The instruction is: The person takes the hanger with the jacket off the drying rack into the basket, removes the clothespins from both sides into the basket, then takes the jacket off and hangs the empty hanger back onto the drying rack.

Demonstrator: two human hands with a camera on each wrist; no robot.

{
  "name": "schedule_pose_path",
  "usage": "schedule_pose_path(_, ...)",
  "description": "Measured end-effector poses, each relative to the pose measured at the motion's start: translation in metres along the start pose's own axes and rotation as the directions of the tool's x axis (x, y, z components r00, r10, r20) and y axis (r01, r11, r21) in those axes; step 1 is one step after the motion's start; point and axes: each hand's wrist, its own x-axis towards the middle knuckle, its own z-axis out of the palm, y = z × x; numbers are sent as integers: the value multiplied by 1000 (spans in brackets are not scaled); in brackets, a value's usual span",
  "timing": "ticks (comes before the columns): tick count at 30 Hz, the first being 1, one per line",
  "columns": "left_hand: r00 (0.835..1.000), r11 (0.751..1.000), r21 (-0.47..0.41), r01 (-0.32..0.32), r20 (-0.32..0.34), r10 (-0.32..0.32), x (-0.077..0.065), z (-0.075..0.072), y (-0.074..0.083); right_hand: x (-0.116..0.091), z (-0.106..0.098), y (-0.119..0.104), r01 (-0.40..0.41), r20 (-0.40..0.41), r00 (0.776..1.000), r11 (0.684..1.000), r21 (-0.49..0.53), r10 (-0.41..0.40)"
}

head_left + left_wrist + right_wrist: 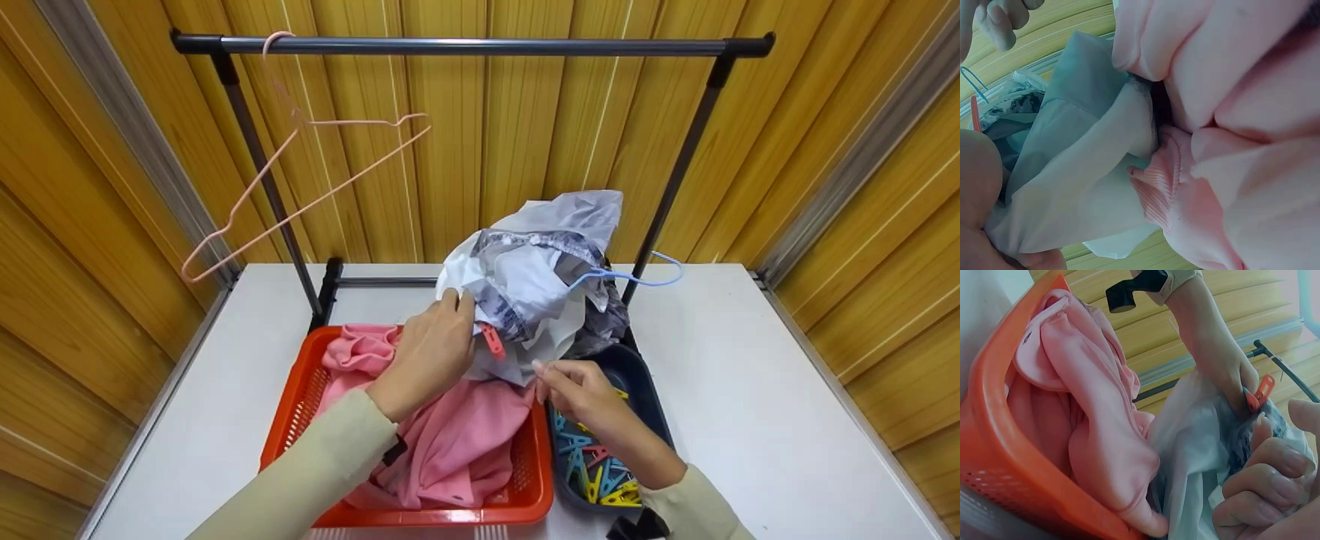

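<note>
A white garment with a grey patterned band (536, 281) lies bunched on a light blue hanger (660, 282), whose hook points right. My left hand (435, 349) grips the garment's left side; in the left wrist view its fingers (1044, 260) pinch the thin white cloth (1089, 180). A red clothespin (492, 340) is clipped on the cloth beside that hand. My right hand (581, 390) is by the garment's lower edge, over the clothespin box, fingers loosely bent. In the right wrist view those fingers (1266, 486) hold nothing.
A red basket (546, 480) with pink clothing (465, 442) stands in front. Right of it, a dark box (651, 390) holds blue, yellow and red clothespins (592, 469). Behind, a black rack's rail (480, 46) carries a pink hanger (300, 214). Wood-patterned walls surround the white table (750, 420).
</note>
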Motion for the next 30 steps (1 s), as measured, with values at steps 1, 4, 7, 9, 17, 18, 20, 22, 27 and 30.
schedule_pose_path(1, 1000, 1000, 1, 5, 5, -5, 0, 0, 1, 1, 1, 0, -2, -5, 1000, 1000, 2, 2)
schedule_pose_path(4, 1000, 1000, 6, 17, 16, -17, 1, 1, 2, 3, 6, -2, -17, -31, 999, 1000, 13, 17)
schedule_pose_path(7, 999, 1000, 10, 30, 24, -30, 2, 2, 4, 6, 10, -3, -26, -50, 998, 999, 26, 28)
schedule_pose_path(9, 999, 999, 10, 37, 28, -37, 2, 3, 5, 8, 12, -4, -27, -60, 998, 999, 30, 29)
schedule_pose_path(17, 998, 999, 14, 46, 30, -46, 3, 5, 8, 15, 21, -5, -56, -87, 994, 997, 56, 61)
schedule_pose_path(18, 998, 999, 14, 47, 31, -47, 3, 4, 8, 17, 22, -5, -60, -87, 994, 996, 62, 66)
schedule_pose_path(20, 998, 999, 13, 48, 30, -48, 3, 4, 8, 19, 23, -6, -73, -87, 993, 995, 75, 79)
schedule_pose_path(22, 999, 999, 14, 49, 23, -49, 3, 5, 9, 20, 25, -6, -81, -91, 992, 993, 82, 89)
schedule_pose_path(27, 999, 998, 16, 54, 0, -54, 3, 9, 10, 23, 30, -9, -86, -104, 990, 991, 100, 96)
schedule_pose_path(30, 999, 998, 13, 54, 0, -54, 4, 10, 9, 25, 32, -10, -91, -115, 988, 990, 112, 104)
